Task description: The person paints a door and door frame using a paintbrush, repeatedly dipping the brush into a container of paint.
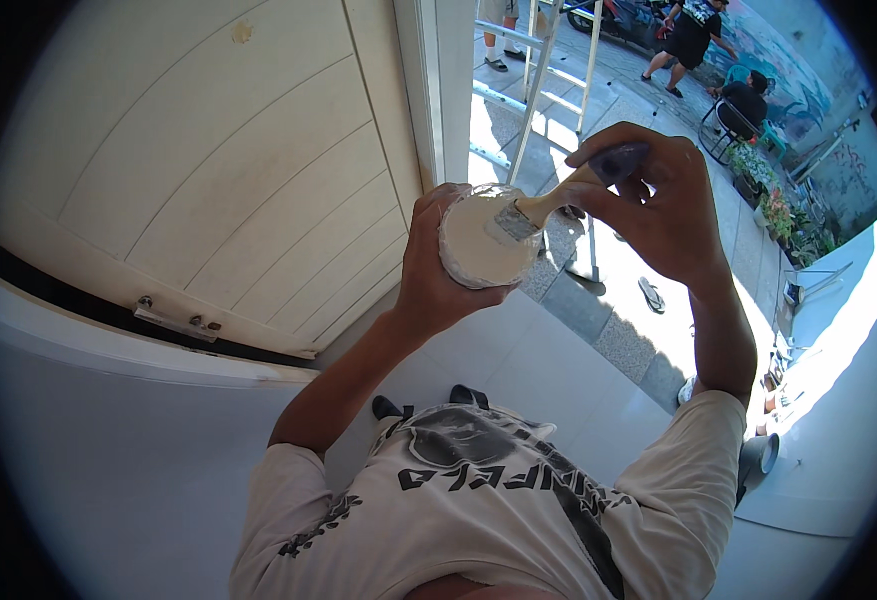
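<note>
My left hand (436,262) is wrapped round a clear round tub (448,250) with cream-coloured paint (473,245) inside. White smears coat the tub's rim. In my right hand (658,195) is a paintbrush (555,202), gripped by its handle, whose end is dark purple. The brush slants down to the left, and its metal band and head lie over the right part of the tub's mouth. Whether the bristle tips dip into the paint I cannot make out. Left of my hands stands a cream panelled door (248,170).
A metal latch (173,318) sits on the door's edge, beside the white door frame (441,90). Past the doorway are an aluminium ladder (533,90), loose sandals (650,295), potted plants (778,210) and several people. A white wall (818,440) is at my right.
</note>
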The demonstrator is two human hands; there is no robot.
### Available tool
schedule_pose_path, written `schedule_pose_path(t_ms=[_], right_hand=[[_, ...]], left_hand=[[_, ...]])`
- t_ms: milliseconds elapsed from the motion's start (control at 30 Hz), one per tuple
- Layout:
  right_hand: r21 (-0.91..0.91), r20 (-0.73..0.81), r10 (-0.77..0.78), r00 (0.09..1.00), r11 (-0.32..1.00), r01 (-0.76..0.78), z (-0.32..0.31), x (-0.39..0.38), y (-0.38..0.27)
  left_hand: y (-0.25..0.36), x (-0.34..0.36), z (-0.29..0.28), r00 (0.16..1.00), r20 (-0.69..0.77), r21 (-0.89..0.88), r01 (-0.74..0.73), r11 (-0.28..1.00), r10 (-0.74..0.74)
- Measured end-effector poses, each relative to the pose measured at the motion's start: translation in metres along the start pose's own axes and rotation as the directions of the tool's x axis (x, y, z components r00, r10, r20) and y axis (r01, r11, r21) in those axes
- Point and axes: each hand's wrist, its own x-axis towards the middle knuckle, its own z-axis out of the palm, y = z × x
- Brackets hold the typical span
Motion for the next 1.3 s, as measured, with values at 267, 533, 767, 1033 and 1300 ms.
schedule_pose_path(t_ms=[267, 533, 767, 1033, 1300], right_hand=[[-0.019, 0.049, 0.099, 0.994, 0.995, -0.098, 0.001, -0.011, 0.004], [-0.065, 0.124, 0.07, 0.99, 0.996, -0.062, -0.002, -0.016, -0.003], [-0.059, 0.127, 0.114, 0.985, 0.993, -0.107, -0.001, -0.018, -0.007], [-0.027, 0.14, 0.124, 0.982, 0.992, -0.121, -0.002, -0.018, -0.009], [-0.082, 0.122, 0.077, 0.99, 0.994, -0.067, 0.001, -0.021, -0.007]], left_hand=[[0.005, 0.0, 0.008, 0.996, 0.024, -0.037, 0.084, 0.996, -0.083], [0.005, 0.004, 0.015, 0.983, 0.063, -0.159, 0.179, 0.971, -0.172], [0.01, 0.008, 0.019, 0.987, 0.069, -0.153, 0.156, 0.976, -0.147], [0.015, 0.009, 0.021, 0.983, 0.085, -0.192, 0.178, 0.965, -0.164], [0.017, 0.01, 0.022, 0.991, 0.076, -0.13, 0.119, 0.984, -0.109]])
